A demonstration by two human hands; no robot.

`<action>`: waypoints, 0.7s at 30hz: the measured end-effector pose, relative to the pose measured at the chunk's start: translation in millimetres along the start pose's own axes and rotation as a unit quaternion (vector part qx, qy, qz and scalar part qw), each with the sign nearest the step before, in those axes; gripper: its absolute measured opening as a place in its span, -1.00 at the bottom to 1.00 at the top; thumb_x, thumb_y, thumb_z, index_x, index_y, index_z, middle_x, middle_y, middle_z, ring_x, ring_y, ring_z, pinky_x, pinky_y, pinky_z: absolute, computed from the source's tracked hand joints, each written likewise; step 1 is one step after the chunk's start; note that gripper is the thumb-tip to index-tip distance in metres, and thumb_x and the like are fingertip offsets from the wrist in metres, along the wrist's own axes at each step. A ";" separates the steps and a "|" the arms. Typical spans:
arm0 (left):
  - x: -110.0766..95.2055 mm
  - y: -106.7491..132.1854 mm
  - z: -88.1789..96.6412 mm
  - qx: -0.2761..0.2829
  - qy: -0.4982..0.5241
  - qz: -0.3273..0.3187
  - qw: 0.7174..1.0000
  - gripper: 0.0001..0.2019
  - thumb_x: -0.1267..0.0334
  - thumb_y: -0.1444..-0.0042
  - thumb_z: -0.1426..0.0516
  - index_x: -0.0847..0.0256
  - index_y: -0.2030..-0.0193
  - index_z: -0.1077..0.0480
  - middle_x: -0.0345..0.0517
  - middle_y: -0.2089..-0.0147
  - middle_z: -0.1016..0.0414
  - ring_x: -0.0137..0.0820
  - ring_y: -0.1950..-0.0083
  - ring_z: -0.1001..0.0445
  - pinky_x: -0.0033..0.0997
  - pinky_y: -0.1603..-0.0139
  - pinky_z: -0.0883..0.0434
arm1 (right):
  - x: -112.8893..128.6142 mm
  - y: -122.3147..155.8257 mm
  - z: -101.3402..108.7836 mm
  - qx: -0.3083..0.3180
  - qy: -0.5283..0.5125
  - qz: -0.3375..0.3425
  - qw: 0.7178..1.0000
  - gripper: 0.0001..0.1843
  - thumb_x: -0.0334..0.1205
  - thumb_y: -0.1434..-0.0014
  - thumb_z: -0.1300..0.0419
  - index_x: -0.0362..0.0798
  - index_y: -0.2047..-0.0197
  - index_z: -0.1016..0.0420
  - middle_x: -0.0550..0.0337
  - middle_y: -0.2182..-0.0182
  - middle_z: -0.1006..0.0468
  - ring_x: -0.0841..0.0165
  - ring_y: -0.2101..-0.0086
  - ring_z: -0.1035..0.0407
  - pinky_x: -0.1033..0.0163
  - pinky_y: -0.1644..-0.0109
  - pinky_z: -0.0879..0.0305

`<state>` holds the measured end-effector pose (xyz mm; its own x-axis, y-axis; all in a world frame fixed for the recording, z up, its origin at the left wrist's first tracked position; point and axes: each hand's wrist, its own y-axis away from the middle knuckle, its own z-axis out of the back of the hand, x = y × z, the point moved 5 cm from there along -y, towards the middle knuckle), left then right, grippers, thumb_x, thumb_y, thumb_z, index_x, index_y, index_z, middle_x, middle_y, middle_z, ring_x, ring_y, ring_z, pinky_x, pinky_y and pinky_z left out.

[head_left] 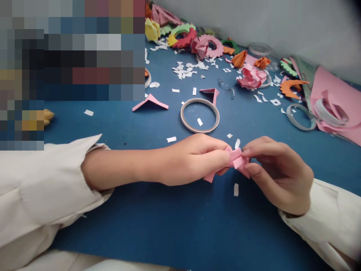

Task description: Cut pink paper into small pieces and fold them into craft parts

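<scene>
My left hand (194, 160) and my right hand (279, 175) meet over the blue table (158, 222), both pinching a small folded pink paper piece (236, 161) between thumb and fingers. The paper sits just above the tabletop, with a pink flap (209, 177) hanging down below my left fingers. Both forearms rest low, in white sleeves.
A tape ring (200, 115) lies just beyond my hands, with two folded pink pieces (150, 102) near it. White paper scraps (236, 189) are scattered about. Coloured paper shapes (184, 35) and pink sheets (338, 98) with more tape rolls (300, 116) crowd the far and right side.
</scene>
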<state>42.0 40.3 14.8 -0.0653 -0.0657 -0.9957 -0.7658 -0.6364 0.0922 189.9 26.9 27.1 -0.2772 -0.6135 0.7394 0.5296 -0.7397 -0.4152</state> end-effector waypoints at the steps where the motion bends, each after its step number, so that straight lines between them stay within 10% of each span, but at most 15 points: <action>1: 0.1 -0.1 0.0 -0.001 0.003 0.001 1.000 -0.66 0.21 -0.27 0.04 0.24 0.54 -0.20 -0.32 0.55 -0.25 -0.58 0.47 -0.26 -0.59 0.44 -0.22 | -0.6 -1.1 0.0 0.005 -0.011 -0.014 1.000 -0.76 -0.41 -0.18 -0.12 0.00 0.07 -0.35 0.17 0.35 -0.40 0.45 0.40 -0.32 0.33 0.41 -0.31; 21: 0.7 -0.7 -2.1 0.041 -0.121 0.027 0.991 -0.67 0.23 -0.30 0.08 0.24 0.51 -0.20 -0.31 0.53 -0.28 -0.55 0.45 -0.28 -0.55 0.43 -0.21 | -3.0 -7.5 -7.6 0.073 -0.038 -0.094 0.992 -0.78 -0.37 -0.16 -0.15 -0.07 0.47 -0.19 0.29 0.54 -0.18 0.55 0.53 -0.08 0.38 0.52 -0.05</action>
<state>43.9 39.0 14.1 -0.2507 0.0944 -0.9635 -0.8059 -0.5717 0.1537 180.6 32.2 24.0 -0.3242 -0.4413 0.8368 0.5867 -0.7877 -0.1881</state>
